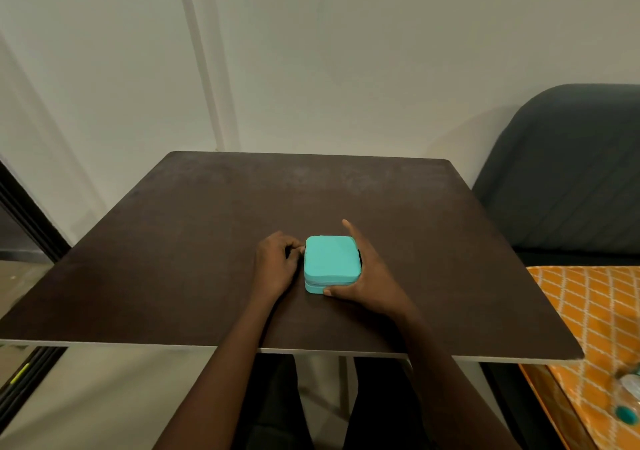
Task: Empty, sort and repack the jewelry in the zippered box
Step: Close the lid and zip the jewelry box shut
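A small turquoise zippered box point(330, 262) lies closed on the dark brown table point(194, 242), near its middle and toward the front. My right hand point(367, 276) cups the box's right side, thumb pressed on the front lower corner, index finger raised beyond the far edge. My left hand point(277, 266) sits against the box's left side with fingertips pinched together at the upper left edge, where the zipper line runs; the zipper pull itself is too small to make out. No jewelry is visible.
A dark grey upholstered chair point(568, 179) stands at the right of the table. An orange patterned cloth point(595, 314) lies lower right with a clear bottle with a teal cap point(627, 404) on it. A pale wall is behind the table.
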